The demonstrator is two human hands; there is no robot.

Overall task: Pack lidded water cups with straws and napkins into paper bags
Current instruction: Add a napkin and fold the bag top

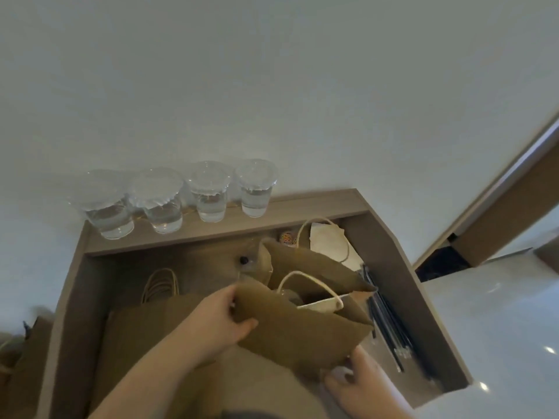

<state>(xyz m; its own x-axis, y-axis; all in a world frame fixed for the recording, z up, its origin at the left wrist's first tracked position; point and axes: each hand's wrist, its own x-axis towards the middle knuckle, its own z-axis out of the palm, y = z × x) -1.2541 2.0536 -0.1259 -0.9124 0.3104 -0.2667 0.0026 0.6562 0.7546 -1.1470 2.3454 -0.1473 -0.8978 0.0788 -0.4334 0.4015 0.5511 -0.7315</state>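
An open brown paper bag with cream handles stands tilted on the wooden table. My left hand grips its left edge, thumb on the front face. My right hand holds the bag's lower right corner from below. Inside the bag a lidded cup and something white show dimly. Several lidded water cups stand in a row on the raised back ledge. Black straws lie along the right side. White napkins lie at the back right.
A stack of flat paper bags with handles lies on the left of the table. Another brown bag shows at the far left, off the table. The white wall is behind the ledge; the pale floor lies to the right.
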